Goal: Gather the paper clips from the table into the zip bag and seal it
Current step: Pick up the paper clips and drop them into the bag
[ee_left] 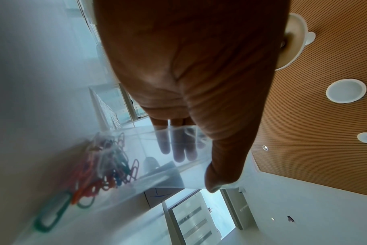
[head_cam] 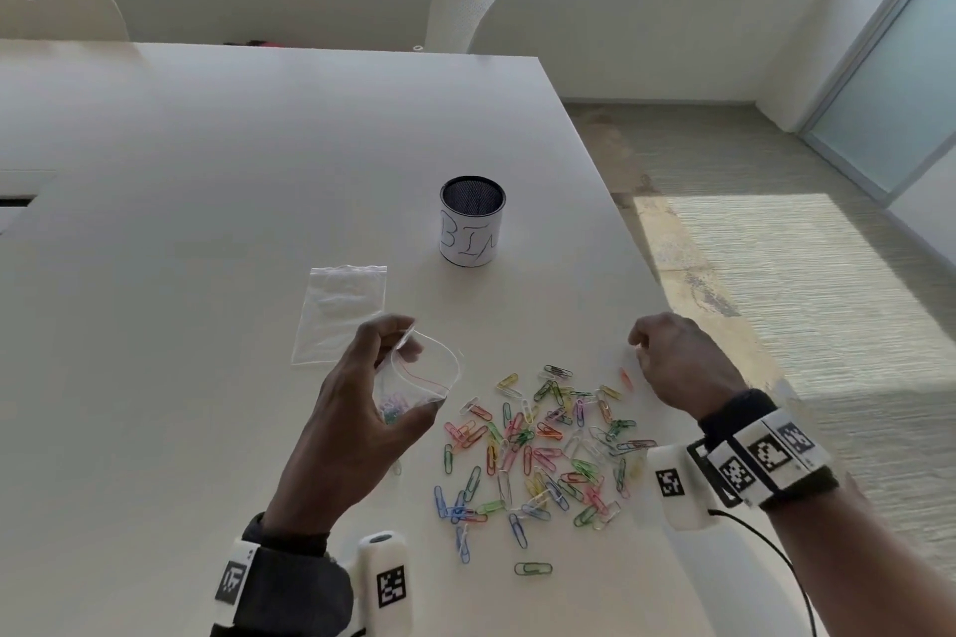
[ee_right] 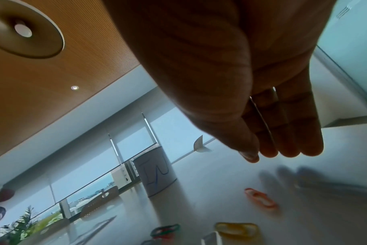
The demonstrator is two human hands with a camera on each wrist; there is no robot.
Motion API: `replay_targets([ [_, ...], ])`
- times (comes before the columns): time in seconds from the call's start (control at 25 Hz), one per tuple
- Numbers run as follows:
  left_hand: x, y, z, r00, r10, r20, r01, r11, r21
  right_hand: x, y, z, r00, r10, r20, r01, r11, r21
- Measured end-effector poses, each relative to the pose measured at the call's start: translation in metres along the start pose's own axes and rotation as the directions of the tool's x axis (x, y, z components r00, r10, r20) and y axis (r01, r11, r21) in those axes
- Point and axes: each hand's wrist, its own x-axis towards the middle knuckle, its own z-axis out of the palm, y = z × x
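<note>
My left hand (head_cam: 408, 378) holds a small clear zip bag (head_cam: 439, 372) up off the table with its mouth open toward the right. Thumb and fingers pinch the bag's wall (ee_left: 157, 174), and a few coloured clips (ee_left: 107, 165) lie in the bottom. A pile of coloured paper clips (head_cam: 538, 450) is spread on the white table (head_cam: 258, 171) between my hands. My right hand (head_cam: 639, 349) hovers just above a lone orange clip (head_cam: 626, 377), at the pile's far right. Its fingers (ee_right: 283, 149) are close together beside the thumb, and I see nothing in them.
A second, empty zip bag (head_cam: 341, 313) lies flat behind my left hand. A mesh cup labelled BIN (head_cam: 472, 228) stands further back. The table's right edge (head_cam: 667, 285) runs close past my right hand, with floor beyond. One green clip (head_cam: 533, 568) lies apart near me.
</note>
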Motion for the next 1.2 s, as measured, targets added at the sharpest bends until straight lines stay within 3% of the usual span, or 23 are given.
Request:
replay_targets([
  [0.2,0.0,0.001,0.001,1.0,-0.005,0.007,0.005,1.0,0.002,-0.021,-0.009,0.009,0.999,-0.014,0.047,0.011,0.998,0.058],
  [0.48,-0.001,0.0,0.003,1.0,-0.004,0.02,0.004,1.0,0.003,-0.042,-0.054,0.008,0.957,-0.236,0.17,0.172,0.93,0.325],
  [0.72,0.001,-0.003,-0.002,0.999,0.01,0.036,-0.011,1.0,0.021,-0.05,-0.062,0.004,0.926,-0.264,0.271,0.264,0.964,0.036],
  [1.2,0.0,-0.004,0.003,0.998,0.039,0.048,-0.038,0.999,-0.02,-0.06,-0.076,0.026,0.956,-0.283,0.08,0.275,0.957,0.093],
])
